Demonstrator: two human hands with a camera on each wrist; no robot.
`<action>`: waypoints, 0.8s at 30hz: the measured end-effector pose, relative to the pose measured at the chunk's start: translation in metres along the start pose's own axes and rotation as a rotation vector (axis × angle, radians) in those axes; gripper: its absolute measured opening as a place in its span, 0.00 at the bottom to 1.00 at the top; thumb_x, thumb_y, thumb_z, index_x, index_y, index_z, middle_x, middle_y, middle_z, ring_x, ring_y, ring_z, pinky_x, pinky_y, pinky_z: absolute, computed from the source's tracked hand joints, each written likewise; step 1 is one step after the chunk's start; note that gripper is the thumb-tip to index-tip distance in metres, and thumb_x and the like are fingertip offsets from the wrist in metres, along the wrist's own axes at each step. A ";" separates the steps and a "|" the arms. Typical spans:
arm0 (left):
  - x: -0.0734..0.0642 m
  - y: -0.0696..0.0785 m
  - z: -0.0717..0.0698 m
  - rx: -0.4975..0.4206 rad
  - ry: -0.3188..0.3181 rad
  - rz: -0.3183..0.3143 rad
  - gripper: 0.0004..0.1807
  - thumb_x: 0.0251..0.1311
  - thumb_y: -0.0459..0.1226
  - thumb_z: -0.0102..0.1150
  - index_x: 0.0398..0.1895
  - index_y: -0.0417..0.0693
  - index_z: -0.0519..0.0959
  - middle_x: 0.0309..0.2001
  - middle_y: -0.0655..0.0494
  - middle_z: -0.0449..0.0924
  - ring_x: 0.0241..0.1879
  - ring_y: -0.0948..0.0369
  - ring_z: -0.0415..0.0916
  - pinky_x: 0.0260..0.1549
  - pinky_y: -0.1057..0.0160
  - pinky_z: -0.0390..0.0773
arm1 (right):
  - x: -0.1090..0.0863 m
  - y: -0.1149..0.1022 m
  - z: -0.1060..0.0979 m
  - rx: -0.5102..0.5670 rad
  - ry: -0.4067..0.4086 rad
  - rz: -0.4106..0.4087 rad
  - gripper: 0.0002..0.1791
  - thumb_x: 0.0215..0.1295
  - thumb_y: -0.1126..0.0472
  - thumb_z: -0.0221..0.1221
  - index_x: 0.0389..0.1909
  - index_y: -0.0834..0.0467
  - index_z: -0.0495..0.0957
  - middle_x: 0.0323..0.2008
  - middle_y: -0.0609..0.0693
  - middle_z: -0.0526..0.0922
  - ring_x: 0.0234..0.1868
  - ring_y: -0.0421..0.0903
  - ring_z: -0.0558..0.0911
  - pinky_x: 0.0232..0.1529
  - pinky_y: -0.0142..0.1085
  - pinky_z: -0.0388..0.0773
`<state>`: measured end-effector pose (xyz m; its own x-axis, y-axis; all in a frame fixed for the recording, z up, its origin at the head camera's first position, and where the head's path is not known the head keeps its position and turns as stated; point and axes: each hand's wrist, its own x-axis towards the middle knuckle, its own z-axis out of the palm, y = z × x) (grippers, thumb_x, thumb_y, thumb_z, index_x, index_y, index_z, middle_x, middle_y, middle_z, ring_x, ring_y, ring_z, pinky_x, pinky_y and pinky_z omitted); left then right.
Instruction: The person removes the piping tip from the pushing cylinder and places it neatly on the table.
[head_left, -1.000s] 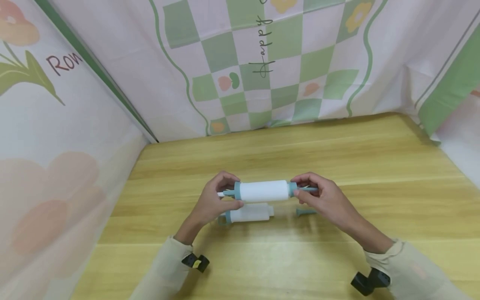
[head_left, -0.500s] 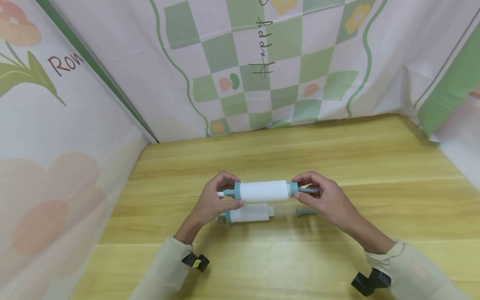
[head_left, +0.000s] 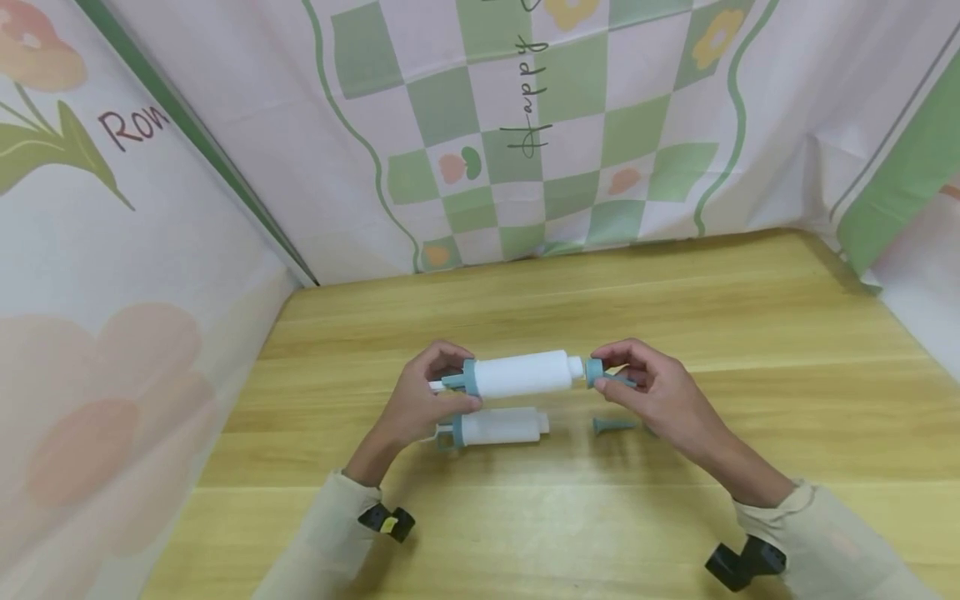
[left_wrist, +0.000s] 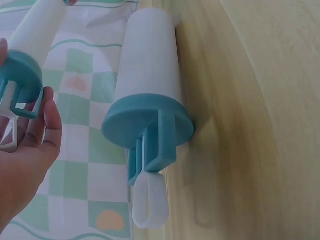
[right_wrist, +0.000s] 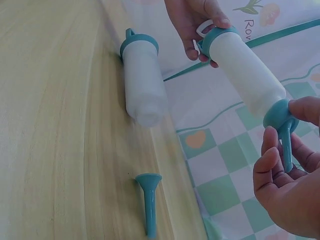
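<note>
**White cylindrical plastic bottle (head_left: 522,374) and round teal plastic cap with a thin spout (head_left: 595,372) held end to end**

The left hand (head_left: 422,396) grips the bottle by the teal collar (head_left: 471,377) at its left end, thumb on the near side, fingers on the far side. The right hand (head_left: 662,396) pinches the cap between thumb and fingers, spout pointing right. The bottle lies sideways in the air, tilted slightly up to the right, its narrow white neck (head_left: 576,367) facing the cap; the head view shows a slim gap between them.

On the near side of the held bottle, a second white plastic bottle with a teal collar (head_left: 501,426) lies on the light wood-grain desk (head_left: 525,517), its white plastic loop (left_wrist: 160,200) to the left. To its right, near the right hand, lies a teal flared plastic nozzle (head_left: 613,425). At the far edge hangs a white cloth with green checks (head_left: 573,148).
</note>
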<state>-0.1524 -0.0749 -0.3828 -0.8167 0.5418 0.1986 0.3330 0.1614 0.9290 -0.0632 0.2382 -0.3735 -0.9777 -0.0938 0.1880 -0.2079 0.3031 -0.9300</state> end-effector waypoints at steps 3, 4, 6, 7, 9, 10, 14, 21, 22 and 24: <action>0.000 0.000 -0.002 0.003 -0.007 0.004 0.27 0.49 0.31 0.75 0.55 0.43 0.76 0.50 0.50 0.81 0.50 0.52 0.79 0.50 0.47 0.77 | 0.001 0.000 -0.001 0.000 0.001 -0.003 0.17 0.72 0.62 0.61 0.56 0.63 0.75 0.49 0.57 0.77 0.40 0.51 0.82 0.37 0.33 0.79; 0.000 -0.001 -0.002 0.002 -0.013 0.005 0.28 0.49 0.31 0.75 0.54 0.43 0.76 0.50 0.50 0.81 0.49 0.52 0.79 0.50 0.47 0.77 | 0.001 0.000 -0.001 -0.001 0.002 -0.003 0.17 0.72 0.62 0.61 0.57 0.63 0.75 0.49 0.57 0.77 0.40 0.51 0.82 0.37 0.33 0.80; 0.000 -0.001 -0.003 0.003 -0.024 0.005 0.28 0.49 0.30 0.75 0.54 0.43 0.76 0.50 0.50 0.82 0.49 0.52 0.79 0.50 0.47 0.77 | 0.002 0.000 -0.001 0.000 0.004 0.000 0.17 0.71 0.62 0.61 0.56 0.63 0.75 0.49 0.57 0.77 0.40 0.51 0.82 0.37 0.33 0.80; 0.001 -0.001 -0.003 0.004 -0.030 0.005 0.28 0.49 0.30 0.75 0.54 0.43 0.76 0.50 0.50 0.82 0.49 0.52 0.80 0.50 0.48 0.78 | 0.002 0.000 -0.001 -0.002 0.004 0.001 0.17 0.71 0.61 0.61 0.57 0.63 0.75 0.49 0.57 0.77 0.40 0.50 0.82 0.37 0.33 0.80; 0.001 -0.001 -0.005 0.006 -0.038 0.004 0.28 0.48 0.30 0.76 0.54 0.42 0.76 0.49 0.50 0.82 0.49 0.52 0.80 0.49 0.48 0.78 | 0.002 0.000 -0.001 -0.005 0.004 0.005 0.17 0.72 0.61 0.61 0.57 0.63 0.74 0.49 0.57 0.77 0.40 0.51 0.82 0.38 0.33 0.80; 0.002 -0.002 -0.005 0.011 -0.042 0.003 0.28 0.48 0.29 0.76 0.54 0.42 0.76 0.49 0.50 0.82 0.48 0.52 0.80 0.49 0.48 0.78 | 0.002 0.000 -0.001 -0.006 0.004 0.006 0.17 0.72 0.61 0.61 0.57 0.63 0.74 0.49 0.57 0.77 0.40 0.50 0.82 0.38 0.33 0.80; 0.005 -0.003 -0.010 0.022 -0.059 -0.009 0.28 0.47 0.30 0.77 0.54 0.43 0.76 0.48 0.50 0.83 0.48 0.52 0.80 0.49 0.50 0.79 | 0.002 0.001 -0.002 0.005 0.005 0.016 0.18 0.72 0.61 0.61 0.57 0.64 0.74 0.49 0.58 0.78 0.41 0.50 0.82 0.39 0.32 0.80; 0.013 -0.006 -0.018 0.052 -0.090 -0.004 0.28 0.48 0.29 0.77 0.54 0.42 0.76 0.49 0.50 0.81 0.50 0.53 0.79 0.53 0.48 0.77 | 0.001 0.003 -0.002 0.009 0.015 0.030 0.18 0.71 0.61 0.61 0.57 0.64 0.74 0.49 0.58 0.78 0.41 0.49 0.82 0.40 0.32 0.80; 0.014 -0.007 -0.018 0.055 -0.089 -0.002 0.28 0.47 0.29 0.77 0.54 0.42 0.76 0.49 0.50 0.81 0.50 0.53 0.79 0.54 0.47 0.76 | 0.000 0.003 -0.002 0.008 0.016 0.032 0.18 0.71 0.61 0.61 0.57 0.64 0.74 0.49 0.58 0.78 0.41 0.48 0.82 0.40 0.32 0.80; 0.017 -0.009 -0.020 0.054 -0.079 -0.003 0.29 0.47 0.27 0.77 0.53 0.41 0.76 0.49 0.49 0.81 0.50 0.53 0.79 0.55 0.44 0.75 | 0.000 0.004 -0.002 0.009 0.016 0.034 0.18 0.71 0.61 0.61 0.57 0.64 0.74 0.48 0.58 0.79 0.40 0.49 0.82 0.39 0.32 0.81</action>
<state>-0.1782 -0.0838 -0.3812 -0.7786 0.6045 0.1681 0.3569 0.2063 0.9111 -0.0641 0.2416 -0.3763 -0.9846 -0.0681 0.1612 -0.1743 0.2976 -0.9386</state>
